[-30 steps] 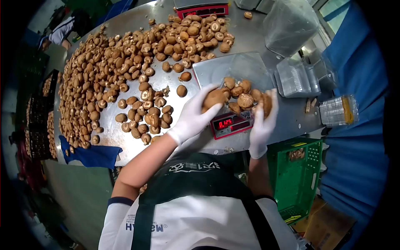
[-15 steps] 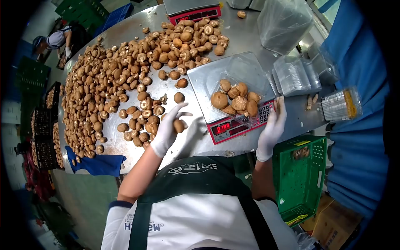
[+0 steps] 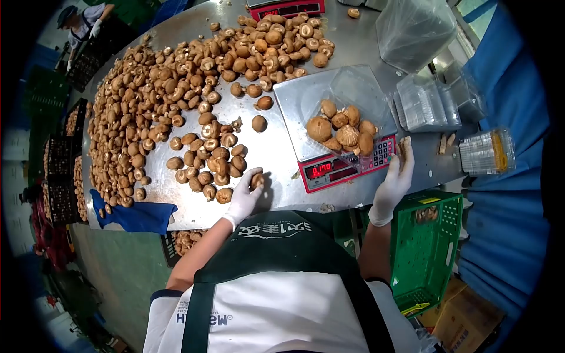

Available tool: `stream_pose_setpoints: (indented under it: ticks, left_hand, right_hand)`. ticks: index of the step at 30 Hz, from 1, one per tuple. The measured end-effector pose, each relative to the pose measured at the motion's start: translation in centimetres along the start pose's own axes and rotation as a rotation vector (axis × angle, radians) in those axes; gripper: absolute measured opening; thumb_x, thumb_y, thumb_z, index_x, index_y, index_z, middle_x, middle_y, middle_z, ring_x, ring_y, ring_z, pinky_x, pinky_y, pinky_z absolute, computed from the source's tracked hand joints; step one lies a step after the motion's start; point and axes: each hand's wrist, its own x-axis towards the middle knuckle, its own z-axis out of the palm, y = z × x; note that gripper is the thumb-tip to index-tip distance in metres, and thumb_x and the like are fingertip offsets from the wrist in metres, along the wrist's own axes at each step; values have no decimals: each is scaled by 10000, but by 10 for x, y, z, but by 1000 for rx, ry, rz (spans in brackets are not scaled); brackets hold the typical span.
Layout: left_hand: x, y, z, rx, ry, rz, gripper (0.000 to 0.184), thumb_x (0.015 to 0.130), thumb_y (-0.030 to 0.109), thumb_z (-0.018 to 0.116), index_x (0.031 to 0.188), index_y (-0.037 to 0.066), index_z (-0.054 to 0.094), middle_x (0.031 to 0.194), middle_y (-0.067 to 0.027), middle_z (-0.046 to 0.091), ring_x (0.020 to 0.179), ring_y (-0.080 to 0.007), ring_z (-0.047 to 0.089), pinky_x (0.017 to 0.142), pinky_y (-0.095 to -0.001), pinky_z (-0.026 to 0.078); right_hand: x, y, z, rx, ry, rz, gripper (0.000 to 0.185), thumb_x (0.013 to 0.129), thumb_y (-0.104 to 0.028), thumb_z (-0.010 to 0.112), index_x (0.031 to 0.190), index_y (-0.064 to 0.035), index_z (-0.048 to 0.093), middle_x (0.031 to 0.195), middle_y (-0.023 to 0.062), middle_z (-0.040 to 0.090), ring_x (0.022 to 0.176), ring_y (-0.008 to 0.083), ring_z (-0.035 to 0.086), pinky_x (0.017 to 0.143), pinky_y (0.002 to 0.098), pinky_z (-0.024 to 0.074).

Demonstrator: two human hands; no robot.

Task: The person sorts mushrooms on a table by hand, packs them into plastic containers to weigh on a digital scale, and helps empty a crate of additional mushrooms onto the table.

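Observation:
In my gloved left hand (image 3: 242,197) a brown shiitake mushroom (image 3: 257,180) is held between fingers and thumb, low over the steel table, right of a small group of shiitakes (image 3: 206,156). A clear plastic punnet (image 3: 353,94) with its lid raised stands on the digital scale (image 3: 294,106). Several large shiitakes (image 3: 347,136) lie inside the punnet. My gloved right hand (image 3: 393,188) is beside the scale's keypad (image 3: 382,152), fingers stretched upward and apart from the thumb, with nothing seen in it. Red digits glow on the scale's display (image 3: 321,170).
A big shiitake heap (image 3: 159,88) covers the table's left and back. Stacked clear punnets (image 3: 426,106) stand at right, near a bagged stack (image 3: 415,32). A green crate (image 3: 426,247) sits below the edge. A blue cloth (image 3: 135,215) hangs left. A co-worker (image 3: 85,23) bends over crates.
My left hand has drawn back toward the table's front edge with the mushroom in its fingers. The right hand stays by the scale. The camera view has shifted slightly.

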Motion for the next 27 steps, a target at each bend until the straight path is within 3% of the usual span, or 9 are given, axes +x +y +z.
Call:
stream_pose_setpoints:
  ticks: [2, 4, 6, 9, 18, 21, 24, 25, 27]
  left_hand:
    - [21, -33, 8, 109, -23, 113, 404, 907, 13, 561, 1304, 51, 496, 1221, -127, 580, 1172, -235, 558, 1014, -316, 426]
    - [33, -41, 6, 492, -11, 369, 492, 866, 16, 574, 1344, 32, 459, 1303, -205, 527, 1239, -363, 499, 1075, -390, 384]
    - [30, -40, 11, 532, 15, 333, 556, 858, 54, 596, 1388, 29, 432, 1387, -227, 458, 1315, -390, 414, 1116, -417, 330]
    - [28, -18, 5, 587, 72, 358, 605, 853, 90, 625, 1416, 33, 411, 1458, -224, 382, 1378, -395, 330, 1148, -433, 280]
    - [58, 100, 14, 370, 159, 630, 425, 939, 141, 546, 1349, 41, 495, 1417, -201, 436, 1337, -365, 393, 1120, -426, 311]
    - [87, 114, 32, 229, 118, 591, 449, 950, 169, 554, 1365, 29, 455, 1359, -215, 470, 1286, -378, 429, 1102, -418, 325]
    - [106, 102, 45, -16, -39, 264, 475, 970, 212, 570, 1383, 18, 434, 1285, -186, 510, 1200, -283, 503, 1036, -360, 394]
    - [105, 104, 50, -88, -28, 223, 480, 989, 266, 556, 1399, 48, 436, 1130, -112, 577, 1034, -176, 580, 919, -297, 473]
    - [101, 97, 51, -266, -154, 34, 434, 988, 242, 556, 1372, 59, 470, 1011, -69, 580, 920, -139, 593, 844, -275, 486]
  right_hand:
    - [-2, -2, 4, 20, -8, 18, 424, 959, -10, 418, 1375, 72, 433, 1398, 188, 469, 1281, 265, 483, 1073, 368, 389]
    - [-2, 1, 3, -52, -52, 17, 416, 957, -8, 420, 1365, 66, 450, 1383, 181, 485, 1274, 263, 488, 1069, 368, 391]
    - [-1, 2, 3, -94, -73, -2, 409, 955, -7, 422, 1356, 62, 464, 1371, 178, 498, 1265, 263, 495, 1065, 365, 394]
    - [0, 3, 3, -101, -67, -36, 402, 955, -6, 428, 1348, 60, 476, 1359, 178, 509, 1252, 265, 505, 1058, 356, 398]
    - [38, 25, 8, -14, 12, 35, 401, 991, -76, 457, 1366, 67, 455, 1362, 185, 516, 1255, 251, 504, 1053, 355, 396]
    - [66, 53, 13, 93, 12, 145, 437, 1002, -114, 471, 1404, 50, 418, 1341, 177, 528, 1246, 234, 504, 1054, 353, 390]
    - [92, 52, 26, 187, -25, 385, 436, 1002, -102, 458, 1415, 29, 414, 1340, 164, 521, 1226, 226, 515, 1044, 335, 397]
    - [98, 71, 25, 249, -107, 401, 532, 1005, -250, 491, 1458, -5, 358, 1398, 157, 469, 1249, 261, 507, 1057, 361, 381]
    - [104, 97, 19, 160, -224, 232, 563, 1013, -283, 465, 1474, 4, 317, 1413, 176, 450, 1259, 280, 496, 1065, 382, 375]
